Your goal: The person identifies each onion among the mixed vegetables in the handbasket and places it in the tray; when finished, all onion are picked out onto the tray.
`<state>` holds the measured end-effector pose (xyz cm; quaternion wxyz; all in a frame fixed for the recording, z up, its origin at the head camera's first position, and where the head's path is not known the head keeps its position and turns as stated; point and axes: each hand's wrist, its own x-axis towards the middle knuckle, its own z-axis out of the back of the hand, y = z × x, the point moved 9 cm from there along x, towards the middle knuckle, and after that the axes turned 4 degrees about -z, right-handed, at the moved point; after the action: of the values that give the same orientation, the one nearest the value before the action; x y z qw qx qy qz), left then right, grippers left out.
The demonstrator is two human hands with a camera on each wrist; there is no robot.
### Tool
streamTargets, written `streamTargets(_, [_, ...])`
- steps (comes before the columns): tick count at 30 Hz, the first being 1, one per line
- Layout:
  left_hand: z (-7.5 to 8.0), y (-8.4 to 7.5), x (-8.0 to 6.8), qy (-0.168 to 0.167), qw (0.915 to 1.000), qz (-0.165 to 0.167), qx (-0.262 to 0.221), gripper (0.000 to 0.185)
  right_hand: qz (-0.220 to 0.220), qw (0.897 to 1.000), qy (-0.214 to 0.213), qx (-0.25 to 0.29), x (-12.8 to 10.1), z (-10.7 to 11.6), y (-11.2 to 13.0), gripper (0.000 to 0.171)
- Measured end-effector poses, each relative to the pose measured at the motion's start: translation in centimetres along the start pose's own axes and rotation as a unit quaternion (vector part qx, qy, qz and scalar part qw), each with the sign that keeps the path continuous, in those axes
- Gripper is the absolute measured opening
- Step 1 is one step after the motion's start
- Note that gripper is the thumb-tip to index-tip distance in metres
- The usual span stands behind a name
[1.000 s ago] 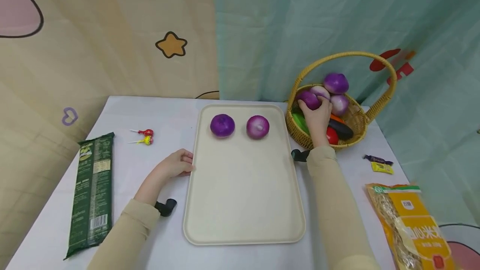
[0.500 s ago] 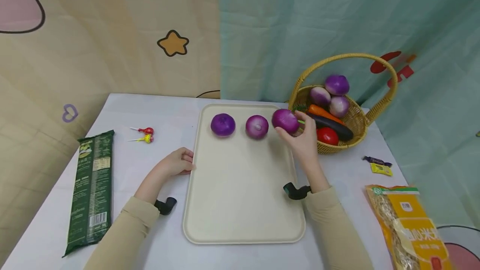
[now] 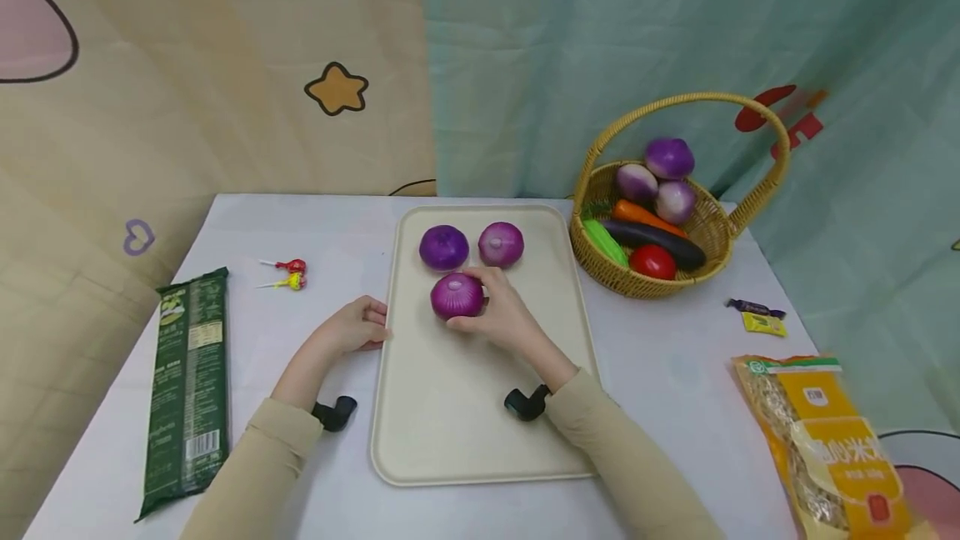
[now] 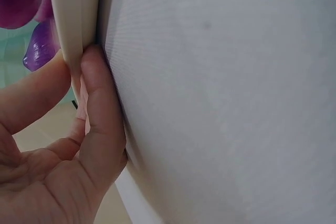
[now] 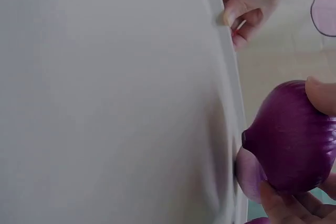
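Your right hand (image 3: 501,312) curls its fingers round the onion (image 3: 457,296) over the tray (image 3: 480,432); your left hand (image 3: 352,328) pinches the rim, steadying it.

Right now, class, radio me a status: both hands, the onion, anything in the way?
Right hand grips the third onion on the tray. Left hand holds the tray's left edge. Two onions sit just behind; nothing blocking.
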<state>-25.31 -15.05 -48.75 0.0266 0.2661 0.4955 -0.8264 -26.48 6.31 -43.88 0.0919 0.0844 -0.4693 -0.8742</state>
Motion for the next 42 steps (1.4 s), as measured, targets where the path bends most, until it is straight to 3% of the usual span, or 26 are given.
streamTargets(5, [-0.1, -0.3, 0.0, -0.002, 0.9999, -0.007, -0.007, 0.043, 0.005, 0.999, 0.025, -0.03, 1.0, -1.4, 0.0, 0.077])
streamTargets(12, [-0.2, -0.5, 0.2, -0.004, 0.9997, -0.014, -0.02, 0.042, -0.001, 0.998, 0.036, -0.046, 1.3, -1.6, 0.2, 0.08])
streamTargets(20, [-0.1, -0.4, 0.6, -0.007, 0.9997, -0.016, -0.017, 0.042, -0.018, 0.998, 0.04, -0.039, 1.2, -1.3, 0.0, 0.084])
streamTargets(25, [-0.1, -0.4, 0.6, -0.01, 0.9997, -0.015, -0.019, 0.042, -0.016, 0.999, 0.036, -0.015, 0.9, 0.4, 0.5, 0.079])
streamTargets(29, [-0.1, -0.4, 0.6, -0.01, 0.9996, -0.016, -0.021, 0.043, 0.008, 1.0, -0.001, 0.008, 0.7, 4.2, 1.3, 0.068])
streamTargets(34, [0.0, -0.5, 0.4, -0.011, 0.9996, -0.019, -0.021, 0.043, 0.021, 0.994, -0.104, 0.03, 0.7, 12.8, 1.5, 0.05])
streamTargets(38, [-0.1, -0.4, 0.1, -0.007, 0.9997, -0.021, -0.012, 0.043, 0.008, 0.977, -0.208, 0.038, 0.4, 20.2, 0.1, 0.043])
streamTargets(42, [-0.1, 0.1, -0.2, -0.005, 0.9998, -0.018, -0.002, 0.042, -0.05, 0.953, -0.297, 0.021, 0.2, 25.8, -3.1, 0.046])
